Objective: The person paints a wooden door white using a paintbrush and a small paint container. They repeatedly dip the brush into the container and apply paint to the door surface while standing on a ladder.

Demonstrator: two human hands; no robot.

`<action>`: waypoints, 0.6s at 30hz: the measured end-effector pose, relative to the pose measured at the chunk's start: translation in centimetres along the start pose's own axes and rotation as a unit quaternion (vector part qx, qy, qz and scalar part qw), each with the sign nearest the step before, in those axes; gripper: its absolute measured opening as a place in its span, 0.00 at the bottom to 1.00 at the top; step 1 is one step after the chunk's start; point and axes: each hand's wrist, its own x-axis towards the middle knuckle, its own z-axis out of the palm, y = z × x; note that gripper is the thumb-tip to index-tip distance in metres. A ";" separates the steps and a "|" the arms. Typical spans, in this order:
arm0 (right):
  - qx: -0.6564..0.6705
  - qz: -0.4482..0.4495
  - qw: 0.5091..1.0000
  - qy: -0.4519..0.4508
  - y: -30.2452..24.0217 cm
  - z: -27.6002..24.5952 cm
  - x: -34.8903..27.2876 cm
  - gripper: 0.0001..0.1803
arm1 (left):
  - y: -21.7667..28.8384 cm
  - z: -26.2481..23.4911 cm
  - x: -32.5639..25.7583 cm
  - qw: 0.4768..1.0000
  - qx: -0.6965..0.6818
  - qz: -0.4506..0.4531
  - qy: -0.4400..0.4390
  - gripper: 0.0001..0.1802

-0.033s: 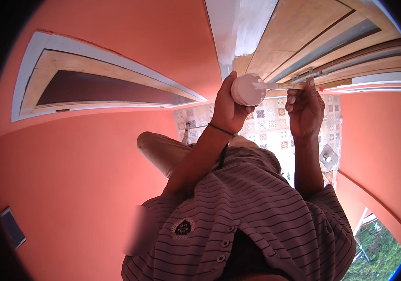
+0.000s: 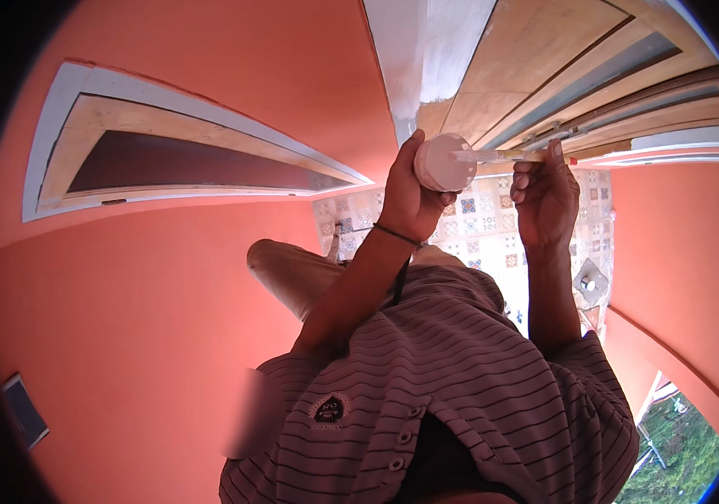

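Observation:
My left hand is wrapped round a small round tub that looks filled with pale paint, its mouth facing up toward me. In my right hand is a paintbrush, pinched by its handle between thumb and fingers. The brush lies almost level, and its pale bristles reach over the tub's right rim. Whether the tip touches the paint, I cannot tell. Just beyond the tub stands a white-coated door frame, its surface streaked and partly shiny.
Wooden door panels with a metal bolt are at the upper right. To the left, a white-framed window sits in the orange wall. Patterned tiles cover the floor. A grey square piece lies at the right, a small light object on it.

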 end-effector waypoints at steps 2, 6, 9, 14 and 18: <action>0.026 0.032 0.999 0.017 0.4 -0.3 0.0 0.19 | -0.1 0.1 0.0 1.000 -0.005 -0.005 -0.009 0.27; 0.117 0.113 0.986 0.025 0.9 -0.2 0.3 0.16 | -0.1 0.0 0.5 0.998 -0.029 -0.024 -0.044 0.28; 0.265 0.135 0.954 -0.031 0.6 0.6 1.6 0.12 | 0.3 -0.2 1.4 0.996 -0.040 -0.046 -0.071 0.30; 0.316 -0.123 0.939 -0.062 -2.1 2.2 6.6 0.10 | 0.0 -1.2 0.6 0.980 -0.075 -0.078 -0.169 0.33; 0.196 -0.367 0.900 -0.130 -4.2 3.5 13.7 0.10 | -0.6 -2.6 -1.0 0.984 -0.067 -0.087 -0.138 0.34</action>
